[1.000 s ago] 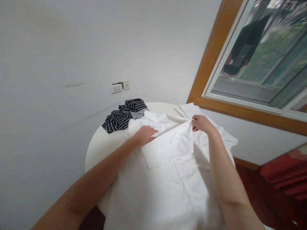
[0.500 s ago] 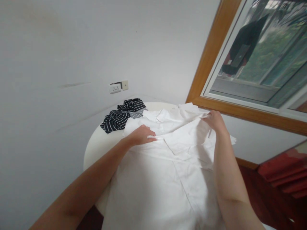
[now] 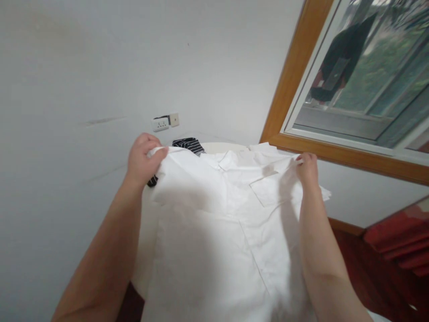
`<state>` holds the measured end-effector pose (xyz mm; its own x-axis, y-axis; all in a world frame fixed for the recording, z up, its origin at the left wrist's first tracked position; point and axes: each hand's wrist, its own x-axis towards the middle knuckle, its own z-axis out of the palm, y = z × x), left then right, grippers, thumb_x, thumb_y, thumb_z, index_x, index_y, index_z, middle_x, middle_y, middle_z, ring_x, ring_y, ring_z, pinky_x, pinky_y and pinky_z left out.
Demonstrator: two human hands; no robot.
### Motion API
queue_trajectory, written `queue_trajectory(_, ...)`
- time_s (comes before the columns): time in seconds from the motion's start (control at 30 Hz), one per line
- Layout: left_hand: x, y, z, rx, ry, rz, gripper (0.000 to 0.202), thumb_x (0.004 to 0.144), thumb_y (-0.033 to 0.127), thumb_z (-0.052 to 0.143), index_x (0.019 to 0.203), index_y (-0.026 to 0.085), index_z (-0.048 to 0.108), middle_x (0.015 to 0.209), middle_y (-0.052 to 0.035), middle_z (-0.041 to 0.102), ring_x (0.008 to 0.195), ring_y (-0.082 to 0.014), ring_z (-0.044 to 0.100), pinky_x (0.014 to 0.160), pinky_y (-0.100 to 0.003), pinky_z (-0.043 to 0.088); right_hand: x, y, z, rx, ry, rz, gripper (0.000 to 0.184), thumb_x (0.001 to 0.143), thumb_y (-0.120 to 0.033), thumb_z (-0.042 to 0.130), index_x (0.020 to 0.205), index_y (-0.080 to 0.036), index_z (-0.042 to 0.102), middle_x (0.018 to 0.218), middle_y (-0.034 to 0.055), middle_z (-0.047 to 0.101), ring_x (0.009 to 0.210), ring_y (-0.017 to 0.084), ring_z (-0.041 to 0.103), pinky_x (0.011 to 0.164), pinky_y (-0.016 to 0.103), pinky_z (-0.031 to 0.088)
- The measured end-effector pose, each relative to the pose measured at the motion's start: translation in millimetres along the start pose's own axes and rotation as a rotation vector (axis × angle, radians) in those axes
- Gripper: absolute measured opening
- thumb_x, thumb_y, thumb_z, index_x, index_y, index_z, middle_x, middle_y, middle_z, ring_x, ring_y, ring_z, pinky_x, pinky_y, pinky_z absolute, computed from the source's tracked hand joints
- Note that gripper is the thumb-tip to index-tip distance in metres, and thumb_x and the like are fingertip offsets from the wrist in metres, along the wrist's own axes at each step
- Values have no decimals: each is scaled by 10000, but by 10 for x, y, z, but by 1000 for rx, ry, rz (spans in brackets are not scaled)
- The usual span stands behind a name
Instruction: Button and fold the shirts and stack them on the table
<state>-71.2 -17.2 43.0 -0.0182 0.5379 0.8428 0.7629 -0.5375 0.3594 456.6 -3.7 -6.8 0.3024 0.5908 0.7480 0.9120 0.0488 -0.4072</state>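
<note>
A white shirt (image 3: pixel 201 250) with a collar and a chest pocket is spread over a round white table (image 3: pixel 147 232) and reaches down to the bottom of the view. My left hand (image 3: pixel 144 158) is closed on the shirt's upper left part, holding it raised. At the upper right, my right hand (image 3: pixel 307 167) pinches another part of the shirt, so the cloth stretches between both hands. More white cloth (image 3: pixel 263 148) lies at the far side; whether it belongs to the same shirt I cannot tell. Behind my left hand, a black-and-white striped cloth (image 3: pixel 189 144) is partly hidden.
A pale wall (image 3: pixel 83 80) with a power socket (image 3: pixel 161 124) rises behind the table. To the right is a wood-framed window (image 3: pixel 279 138). Red fabric (image 3: pixel 402 237) hangs at the lower right above a dark red floor (image 3: pixel 355 264).
My left hand has moved left and up, drawing the shirt's upper edge out and over part of the striped cloth. My right hand keeps its hold, shifted slightly right.
</note>
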Motion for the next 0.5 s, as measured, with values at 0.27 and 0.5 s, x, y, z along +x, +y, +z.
queue_trajectory(0.27, -79, 33, -234, 340, 236, -306, 376, 812, 350, 565, 1135, 161, 528, 1205, -105, 516, 1223, -307, 418, 949, -577, 379, -20, -230, 37, -134, 64, -27, 253, 649, -80, 454, 813, -179, 618, 1238, 133, 515, 1266, 286, 372, 1046, 521, 292)
queue_trajectory(0.5, -99, 757, 376, 224, -217, 163, 302, 870, 283, 511, 1160, 210, 556, 1343, -86, 483, 1296, -301, 380, 1065, -545, 316, -146, -960, 209, -29, -224, -359, 363, 732, -86, 415, 990, -177, 653, 1270, 125, 546, 1313, 256, 369, 1074, 492, 291)
